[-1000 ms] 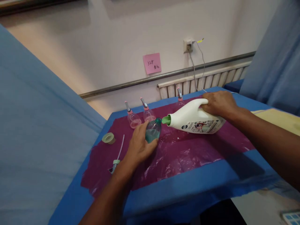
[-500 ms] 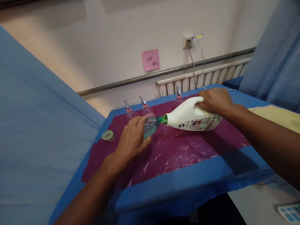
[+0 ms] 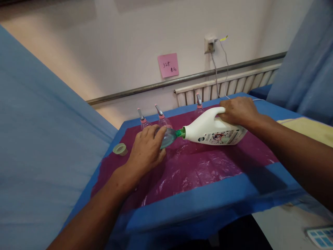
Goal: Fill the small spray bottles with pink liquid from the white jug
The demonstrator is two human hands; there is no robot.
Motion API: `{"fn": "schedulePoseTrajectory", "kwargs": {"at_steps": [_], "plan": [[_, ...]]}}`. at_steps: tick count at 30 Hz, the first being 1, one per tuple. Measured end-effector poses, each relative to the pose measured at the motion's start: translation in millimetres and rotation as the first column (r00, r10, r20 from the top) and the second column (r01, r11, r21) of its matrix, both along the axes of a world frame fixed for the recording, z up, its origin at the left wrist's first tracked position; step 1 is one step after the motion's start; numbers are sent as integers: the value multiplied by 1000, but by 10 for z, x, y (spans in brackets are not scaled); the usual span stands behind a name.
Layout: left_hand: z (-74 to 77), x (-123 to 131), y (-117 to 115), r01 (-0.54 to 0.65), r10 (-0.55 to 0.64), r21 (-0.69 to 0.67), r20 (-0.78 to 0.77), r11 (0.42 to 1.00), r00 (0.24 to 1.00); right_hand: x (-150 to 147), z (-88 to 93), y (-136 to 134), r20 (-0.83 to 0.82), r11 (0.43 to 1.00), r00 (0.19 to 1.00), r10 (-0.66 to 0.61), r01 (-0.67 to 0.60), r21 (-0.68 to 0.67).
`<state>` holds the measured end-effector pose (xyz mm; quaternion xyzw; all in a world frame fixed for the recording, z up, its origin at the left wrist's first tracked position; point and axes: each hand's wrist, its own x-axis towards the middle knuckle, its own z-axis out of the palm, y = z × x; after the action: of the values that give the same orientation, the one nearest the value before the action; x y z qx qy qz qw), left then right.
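Observation:
My left hand [image 3: 145,147] is wrapped round a small clear bottle [image 3: 168,138] with blue-green liquid in it, tilted on its side. Its neck meets the green mouth of a white jug [image 3: 201,126] with a printed label, like a laundry detergent jug. My right hand [image 3: 238,110] grips the jug by its handle and keeps it lying nearly level above the sheet. Exactly how the two mouths fit together cannot be made out. To the left of my left hand, a pale green cap [image 3: 120,149] rests on the purple plastic sheet [image 3: 197,166].
Behind my hands stand clear bottles with pink-and-grey tops: one bottle [image 3: 161,119], another [image 3: 143,121] and a third [image 3: 199,107]. The sheet covers a blue table [image 3: 208,194]. A yellow cloth [image 3: 307,130] lies at the right; curtains [image 3: 39,139] hang on both sides.
My left hand has shifted slightly up, its fingers re-set round the clear bottle, which looks a little more level. The white jug stays almost still.

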<state>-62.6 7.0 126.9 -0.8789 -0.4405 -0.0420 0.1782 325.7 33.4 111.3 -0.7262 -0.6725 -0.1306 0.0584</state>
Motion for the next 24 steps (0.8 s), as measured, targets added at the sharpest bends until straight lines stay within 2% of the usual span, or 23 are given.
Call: {"fn": "schedulePoseTrajectory", "kwargs": {"at_steps": [24], "plan": [[92, 57, 9, 34, -31, 35, -100, 999, 995, -8, -4, 66, -39, 1000, 999, 8, -9, -29]]}}
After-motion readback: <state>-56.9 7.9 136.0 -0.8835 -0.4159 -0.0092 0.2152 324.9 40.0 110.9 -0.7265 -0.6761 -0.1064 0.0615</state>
